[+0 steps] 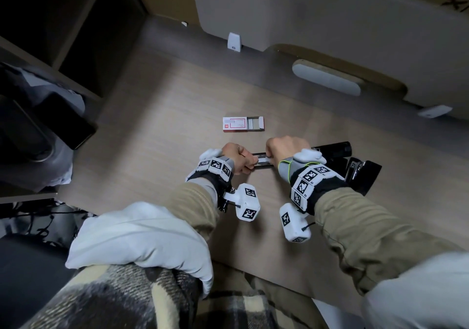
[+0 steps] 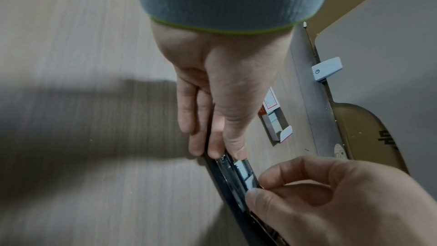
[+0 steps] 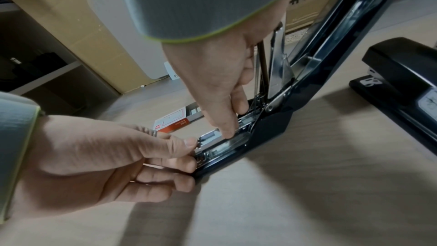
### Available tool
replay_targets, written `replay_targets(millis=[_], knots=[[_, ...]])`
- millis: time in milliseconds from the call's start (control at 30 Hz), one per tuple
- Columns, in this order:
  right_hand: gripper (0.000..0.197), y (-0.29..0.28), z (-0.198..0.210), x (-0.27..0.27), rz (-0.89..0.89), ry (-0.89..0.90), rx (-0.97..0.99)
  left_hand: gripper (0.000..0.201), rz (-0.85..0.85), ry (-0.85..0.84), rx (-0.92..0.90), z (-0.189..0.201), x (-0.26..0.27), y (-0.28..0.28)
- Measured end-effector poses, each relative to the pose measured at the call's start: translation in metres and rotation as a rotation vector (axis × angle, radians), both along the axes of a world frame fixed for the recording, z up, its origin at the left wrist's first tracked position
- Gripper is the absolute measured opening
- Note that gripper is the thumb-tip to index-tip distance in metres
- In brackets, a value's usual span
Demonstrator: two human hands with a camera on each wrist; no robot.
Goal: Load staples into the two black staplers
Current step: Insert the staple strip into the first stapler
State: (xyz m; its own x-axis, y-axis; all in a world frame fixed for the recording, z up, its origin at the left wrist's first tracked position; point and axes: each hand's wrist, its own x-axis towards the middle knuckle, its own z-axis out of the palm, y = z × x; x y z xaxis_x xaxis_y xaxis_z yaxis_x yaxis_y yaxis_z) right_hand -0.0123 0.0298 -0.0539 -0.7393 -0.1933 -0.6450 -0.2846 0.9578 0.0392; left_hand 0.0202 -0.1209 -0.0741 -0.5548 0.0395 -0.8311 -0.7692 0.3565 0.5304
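Stapler open; L fingers pinch prob. staples at its front, R fingers grip it behind.

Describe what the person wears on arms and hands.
The left hand and right hand are bare; the left has a ring. Each wrist wears a grey cuff edged yellow-green, a black band of white blocks with black square markers, and a white camera box; the right one trails a thin black cable. The sleeves are khaki.

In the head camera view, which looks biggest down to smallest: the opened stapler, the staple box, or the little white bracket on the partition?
Largest: opened stapler, though partly hidden.
Next: staple box.
Smallest: white bracket, which also sits farthest from the camera.
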Motion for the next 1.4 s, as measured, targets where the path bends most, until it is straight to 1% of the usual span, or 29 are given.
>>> replay_targets(millis=[267, 367, 467, 567, 667, 800, 967, 1067, 1133, 1266, 1400], knots=[[0.024, -0.004, 0.009, -0.002, -0.058, -0.072, -0.027, 0.016, -0.019, -0.014, 0.007, 0.002, -0.002, -0.001], [0.025, -0.003, 0.011, 0.0, -0.029, -0.057, -0.01, 0.018, -0.028, -0.016, -0.006, 0.003, -0.004, 0.001], [0.021, -0.002, 0.013, 0.001, -0.036, -0.022, -0.024, 0.021, -0.024, -0.022, -0.015, 0.005, -0.003, 0.001], [0.022, -0.005, 0.011, -0.001, -0.097, 0.032, -0.076, 0.022, -0.013, -0.02, -0.016, 0.006, -0.002, 0.003], [0.026, -0.008, 0.012, -0.005, -0.129, -0.032, -0.041, 0.026, -0.002, 0.006, -0.038, 0.005, 0.0, 0.006], [0.017, -0.007, 0.008, -0.005, -0.148, -0.034, -0.013, 0.026, -0.021, -0.001, -0.031, 0.001, -0.001, 0.004], [0.013, -0.011, 0.01, -0.006, -0.201, -0.051, -0.023, 0.026, -0.008, -0.018, -0.012, 0.001, -0.002, 0.002], [0.017, -0.01, 0.011, -0.008, -0.24, -0.037, -0.031, 0.026, 0.03, -0.039, 0.023, 0.001, -0.003, 0.002], [0.02, -0.01, 0.013, -0.009, -0.252, -0.031, -0.02, 0.026, 0.025, -0.04, 0.019, 0.001, -0.003, 0.002], [0.025, -0.011, 0.015, -0.006, -0.23, -0.054, 0.032, 0.026, 0.032, -0.043, 0.013, 0.005, -0.003, 0.004], [0.023, -0.013, 0.01, -0.006, -0.23, -0.091, 0.037, 0.024, 0.028, -0.043, -0.001, 0.009, -0.002, 0.005]])
